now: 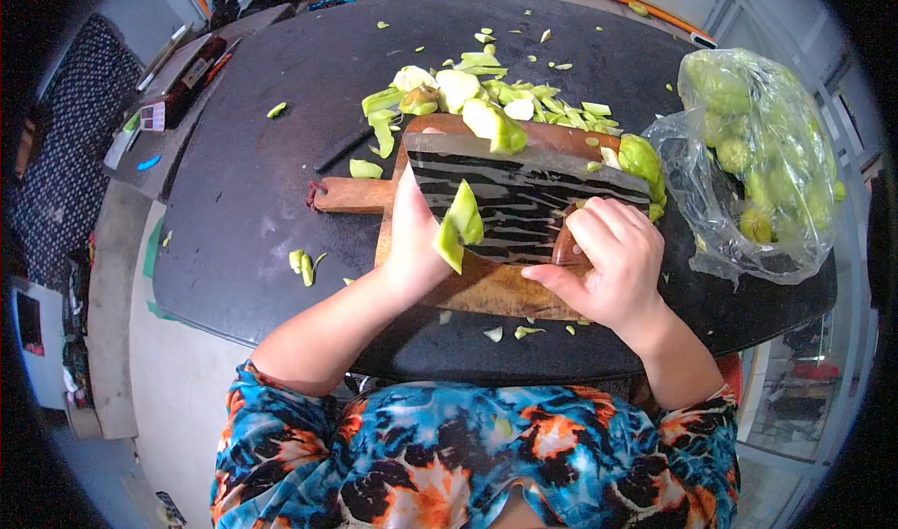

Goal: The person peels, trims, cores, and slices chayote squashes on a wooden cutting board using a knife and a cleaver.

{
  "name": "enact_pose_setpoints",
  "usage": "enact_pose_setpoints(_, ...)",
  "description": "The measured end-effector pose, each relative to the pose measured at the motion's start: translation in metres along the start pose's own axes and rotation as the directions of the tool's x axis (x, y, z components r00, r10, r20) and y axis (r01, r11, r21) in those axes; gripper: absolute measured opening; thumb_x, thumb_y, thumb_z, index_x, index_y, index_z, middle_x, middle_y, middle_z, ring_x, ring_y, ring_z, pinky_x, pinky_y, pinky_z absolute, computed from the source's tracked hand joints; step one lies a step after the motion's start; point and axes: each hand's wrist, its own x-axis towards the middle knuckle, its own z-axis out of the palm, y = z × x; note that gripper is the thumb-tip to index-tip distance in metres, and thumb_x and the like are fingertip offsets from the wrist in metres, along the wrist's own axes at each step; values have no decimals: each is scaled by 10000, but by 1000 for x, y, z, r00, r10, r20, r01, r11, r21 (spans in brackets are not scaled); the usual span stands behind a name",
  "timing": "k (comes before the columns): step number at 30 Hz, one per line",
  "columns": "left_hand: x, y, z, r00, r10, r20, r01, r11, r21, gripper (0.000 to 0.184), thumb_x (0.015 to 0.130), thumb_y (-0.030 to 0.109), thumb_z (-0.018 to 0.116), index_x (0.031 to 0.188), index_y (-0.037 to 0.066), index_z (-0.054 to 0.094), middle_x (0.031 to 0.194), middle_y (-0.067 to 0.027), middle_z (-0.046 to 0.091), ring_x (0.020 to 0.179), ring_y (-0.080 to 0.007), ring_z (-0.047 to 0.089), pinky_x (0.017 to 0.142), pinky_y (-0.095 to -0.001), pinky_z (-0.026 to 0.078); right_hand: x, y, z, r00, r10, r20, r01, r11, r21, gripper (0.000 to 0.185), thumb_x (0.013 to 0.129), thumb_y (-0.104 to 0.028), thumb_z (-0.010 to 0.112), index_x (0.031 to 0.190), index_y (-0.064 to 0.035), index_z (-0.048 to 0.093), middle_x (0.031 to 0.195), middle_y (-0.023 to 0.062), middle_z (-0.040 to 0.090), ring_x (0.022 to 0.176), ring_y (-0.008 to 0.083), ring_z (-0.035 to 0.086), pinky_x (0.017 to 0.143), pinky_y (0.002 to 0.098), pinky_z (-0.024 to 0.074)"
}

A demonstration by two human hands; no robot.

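Observation:
My right hand (613, 258) is closed on the brown handle of a wide cleaver (524, 188), its thumb extended to the left. The blade lies tilted above a wooden cutting board (496, 290). At the blade's left end is my left hand (416, 234), with most fingers hidden behind the metal. A green wedge (460, 225), apparently chayote, rests against the blade's front by my left wrist. Another cut chunk (496, 129) is at the blade's upper edge. Beyond the board lies a pile of pale green slices and pieces (458, 89). A whole-looking chayote (641, 164) sits at the board's right end.
A clear plastic bag (767, 164) of chayotes stands on the right of the dark table (243, 173). Scraps (301, 265) are scattered around the board. A dark stick-like thing (344, 152) lies above the board's handle (351, 195). Boxes (173, 71) stand at left.

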Motion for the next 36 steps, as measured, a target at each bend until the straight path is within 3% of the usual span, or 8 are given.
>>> enact_pose_setpoints(4,1,-8,-3,999,-42,13,43,997,-69,433,790,34,679,1167,27,465,1066,-61,585,981,-152,568,856,-309,470,0,-1,3,1000,-14,-11,14,999,31,442,678,-497,722,598,-142,471,612,33,475,574,234,531,527,348,402)
enact_pose_setpoints(8,-6,9,9,952,-15,306,-191,752,630,415,825,87,635,1201,37,468,1139,-91,570,1046,-215,553,892,-358,455,0,-2,-1,1000,24,-14,-23,998,60,439,682,-481,728,601,-136,470,599,33,475,555,239,527,515,351,400)
enact_pose_setpoints(10,-16,-8,25,960,95,263,-154,965,213,491,801,62,659,1229,20,422,1165,-96,541,1046,-195,534,881,-341,448,3,-1,-6,997,56,-48,-52,996,69,438,694,-468,729,600,-129,467,593,36,474,539,245,523,500,356,397)
enact_pose_setpoints(13,-8,-2,22,958,43,282,-155,908,390,383,801,73,669,1085,29,417,1043,-67,518,901,-131,520,840,-262,419,5,14,-15,976,192,-104,-174,971,163,430,750,-404,721,640,-65,482,580,86,481,525,279,524,477,354,396)
enact_pose_setpoints(16,4,3,21,962,12,273,3,998,-57,309,835,28,607,1065,53,402,1032,-63,530,969,-142,540,878,-282,432,3,25,-20,939,312,-141,-268,926,265,428,767,-377,714,668,-37,474,586,96,482,517,285,510,479,346,388)
enact_pose_setpoints(21,11,3,5,959,-248,134,261,961,-93,655,788,48,671,1335,33,311,1223,-93,493,1126,-177,496,982,-337,387,3,14,-19,997,65,-49,-52,971,233,493,727,-498,706,590,-89,467,556,59,455,503,245,514,465,341,385)
enact_pose_setpoints(24,18,-10,1,969,-55,241,67,997,-41,464,840,83,647,1230,66,395,1129,-55,518,1030,-116,512,897,-313,440,1,1,-12,991,-126,34,118,977,180,494,680,-530,710,591,-108,470,589,48,468,543,245,525,510,351,412)
enact_pose_setpoints(36,5,7,10,922,-199,333,228,972,-49,462,871,152,619,1271,48,412,1095,-47,550,973,-118,550,832,-276,473,-5,-8,-4,988,-156,10,154,981,117,535,687,-575,679,628,-81,484,612,54,464,545,240,506,511,335,395)
